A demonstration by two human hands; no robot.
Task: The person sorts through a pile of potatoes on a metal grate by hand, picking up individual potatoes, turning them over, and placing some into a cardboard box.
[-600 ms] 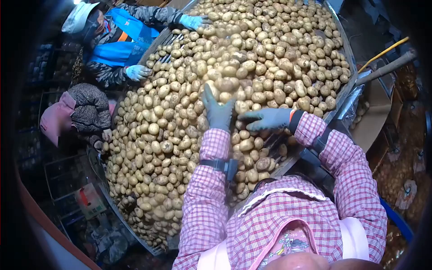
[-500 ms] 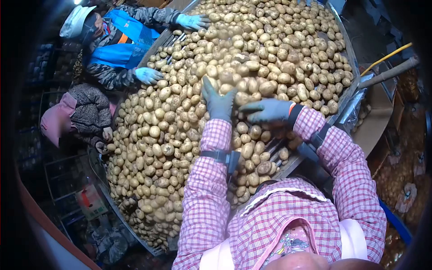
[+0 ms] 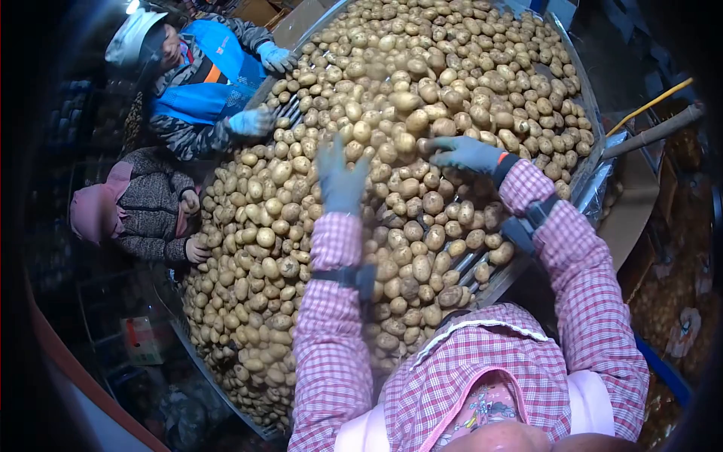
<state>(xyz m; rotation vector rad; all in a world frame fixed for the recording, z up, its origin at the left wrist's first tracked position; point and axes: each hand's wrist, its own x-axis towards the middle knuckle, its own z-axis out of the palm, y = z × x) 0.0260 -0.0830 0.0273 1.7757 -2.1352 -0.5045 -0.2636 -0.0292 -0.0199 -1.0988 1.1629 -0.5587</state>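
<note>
A broad heap of potatoes [image 3: 282, 267] spreads out in front of me. Over its middle is my left hand [image 3: 343, 181], in a grey-blue glove and slightly blurred, with the fingers and thumb spread and nothing between them. Farther right, my right hand [image 3: 468, 154] wears the same kind of glove. Its fingers stretch leftward over the potatoes, and their tips reach a small potato [image 3: 423, 145] without wrapping round it. Below my right hand, metal rollers [image 3: 471, 265] show between the potatoes.
Across the heap, a co-worker in a blue vest [image 3: 199, 98] has gloved hands at its edge. Another person in a pink head covering [image 3: 98, 211] touches potatoes at the left. A wooden rim [image 3: 512, 275] borders my side. A pole [image 3: 655, 129] and cardboard [image 3: 633, 203] are at the right.
My left hand has moved left and a little nearer to me. The right has risen slightly rightward, away from the left. The blue-vested co-worker's upper hand has drawn back; potatoes have shifted.
</note>
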